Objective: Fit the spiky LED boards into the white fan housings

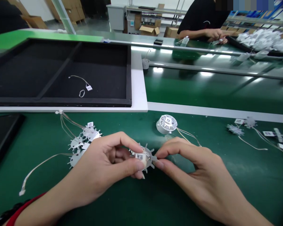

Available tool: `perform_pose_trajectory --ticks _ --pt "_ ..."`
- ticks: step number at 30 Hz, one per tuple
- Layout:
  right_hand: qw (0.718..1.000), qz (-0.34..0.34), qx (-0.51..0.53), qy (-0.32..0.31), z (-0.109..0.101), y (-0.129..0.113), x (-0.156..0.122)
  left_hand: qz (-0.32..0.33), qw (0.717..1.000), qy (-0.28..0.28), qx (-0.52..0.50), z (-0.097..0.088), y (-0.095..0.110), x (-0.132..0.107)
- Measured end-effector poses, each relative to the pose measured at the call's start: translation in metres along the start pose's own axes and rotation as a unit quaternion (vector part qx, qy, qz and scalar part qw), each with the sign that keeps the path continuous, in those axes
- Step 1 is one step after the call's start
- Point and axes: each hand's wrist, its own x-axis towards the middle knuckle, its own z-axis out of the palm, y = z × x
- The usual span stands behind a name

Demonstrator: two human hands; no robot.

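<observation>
Between thumb and fingers of my left hand (108, 166) is a small spoked metal disc (148, 161) with a white printed label on it. My right hand (198, 175) pinches one tab at the disc's right edge. Behind my left hand lie several similar spoked discs (76, 142) with thin wires and white connectors. Beyond my hands stands a round white housing (166, 124), with a labelled spoked disc on top and wires trailing to the right. The underside of the held disc is hidden by my fingers.
A large black divided tray (103, 102) on a white board holds a labelled wire (89, 88) and a small loop. More spoked discs (235, 129) and labels lie at the right. Across the green line, a co-worker's hands (215, 35) work beside a heap of white parts (266, 40).
</observation>
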Motion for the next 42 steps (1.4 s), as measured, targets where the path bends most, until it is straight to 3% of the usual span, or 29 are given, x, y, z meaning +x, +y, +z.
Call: perform_pose_trajectory --ticks 6,9,13,17,19,21,26,30,35,38,42 --pt "0.991 0.078 0.069 -0.081 -0.005 -0.004 0.006 -0.012 1.000 -0.010 -0.023 -0.001 -0.001 -0.002" --pt "0.993 0.072 0.064 -0.068 -0.005 -0.005 0.005 -0.039 0.995 -0.033 -0.081 -0.003 -0.005 0.000" --pt "1.000 -0.029 -0.004 0.004 -0.001 -0.002 0.000 -0.070 0.982 -0.060 -0.162 -0.005 -0.008 0.006" --pt "0.981 -0.167 -0.091 0.049 0.004 0.003 -0.003 -0.087 0.976 -0.046 -0.191 -0.006 -0.003 0.009" --pt "0.973 -0.194 -0.109 0.053 0.005 0.004 -0.003 -0.093 0.976 -0.037 -0.194 -0.005 0.000 0.010" --pt "0.980 -0.162 -0.100 0.056 0.003 0.003 -0.002 -0.098 0.975 -0.035 -0.197 -0.004 0.003 0.010" --pt "1.000 0.003 0.013 0.014 -0.001 -0.004 0.002 -0.096 0.974 -0.060 -0.194 -0.005 -0.003 0.008" --pt "0.997 0.036 0.059 -0.040 -0.002 -0.007 0.005 -0.082 0.974 -0.082 -0.197 -0.006 -0.012 0.007" --pt "0.995 0.050 0.072 -0.055 -0.003 -0.010 0.005 -0.097 0.973 -0.077 -0.196 -0.003 -0.010 0.009" --pt "1.000 -0.004 0.017 -0.021 0.000 -0.008 0.004 -0.117 0.972 -0.060 -0.193 0.000 -0.005 0.011" --pt "0.974 -0.188 -0.118 0.041 0.007 0.004 -0.002 -0.131 0.968 -0.039 -0.211 0.003 0.001 0.012"
